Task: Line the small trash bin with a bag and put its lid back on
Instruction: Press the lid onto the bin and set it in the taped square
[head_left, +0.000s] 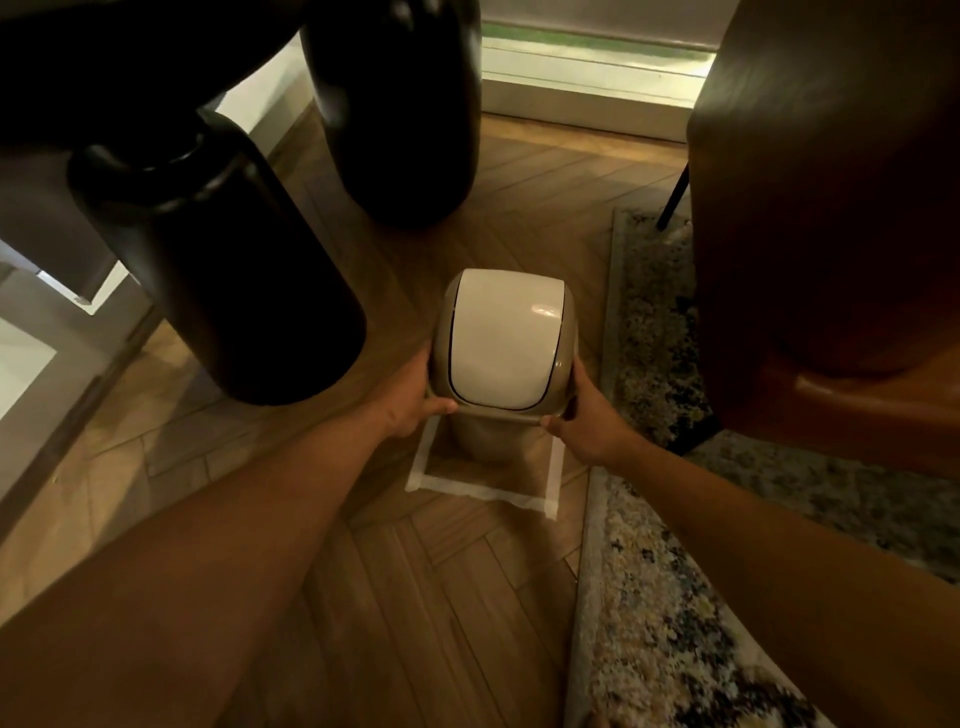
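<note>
A small beige trash bin (485, 441) stands on the wooden floor inside a square of white tape (483, 491). Its lid (501, 343), beige with a white swing flap, sits on top of the bin. My left hand (413, 397) grips the lid's left side, thumb along the near edge. On the opposite side my right hand (587, 415) holds the lid, thumb at its near corner. No bag is visible; the bin's inside is hidden by the lid.
Two thick black table legs (223, 270) (400, 114) rise left and behind the bin. A brown leather chair (831, 234) stands at the right on a patterned rug (670, 597). A window sill (587, 88) runs along the back.
</note>
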